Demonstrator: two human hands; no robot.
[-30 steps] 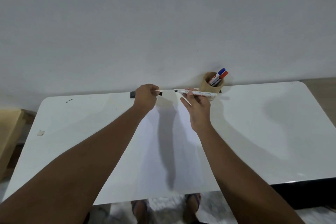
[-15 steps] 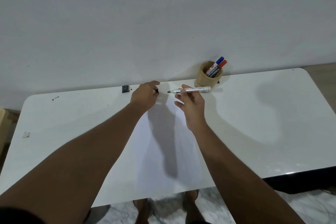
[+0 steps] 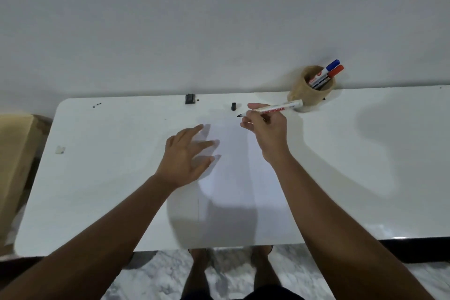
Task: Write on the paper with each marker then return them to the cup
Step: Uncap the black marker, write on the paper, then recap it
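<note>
Right hand [image 3: 266,126] is pinching an uncapped white marker with red lettering [image 3: 277,108], black tip pointing left over the top edge of the white sheet of paper [image 3: 233,178]. Its small black cap [image 3: 233,106] sits on the white table [image 3: 365,165] just past the paper's far edge. Left hand [image 3: 185,153] has fingers spread wide and flat, holding nothing, on the paper's left edge, though whether it's pressing or hovering is hard to tell. The round tan wooden cup [image 3: 309,91] stands by the wall behind the marker's tail, with a blue-capped marker [image 3: 327,69] and a red-capped marker [image 3: 332,74] leaning in it. A little black block [image 3: 189,98] sits at the table's back edge.
</note>
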